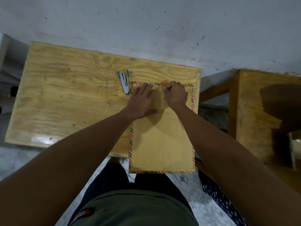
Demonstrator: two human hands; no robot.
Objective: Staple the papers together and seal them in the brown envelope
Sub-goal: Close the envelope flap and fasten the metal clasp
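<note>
A brown envelope with a red-and-blue striped border lies on the right part of the wooden table, its near end hanging over the table's front edge. My left hand presses flat on the envelope's flap with straight fingers. My right hand pinches a thin closure string near the flap's top edge, above a small round fastener. A white and teal stapler lies open on the table just left of the envelope's far corner. No loose papers show.
A second wooden table stands to the right across a narrow gap. A marked grey wall runs behind both tables. My legs and the pale floor show below the table's front edge.
</note>
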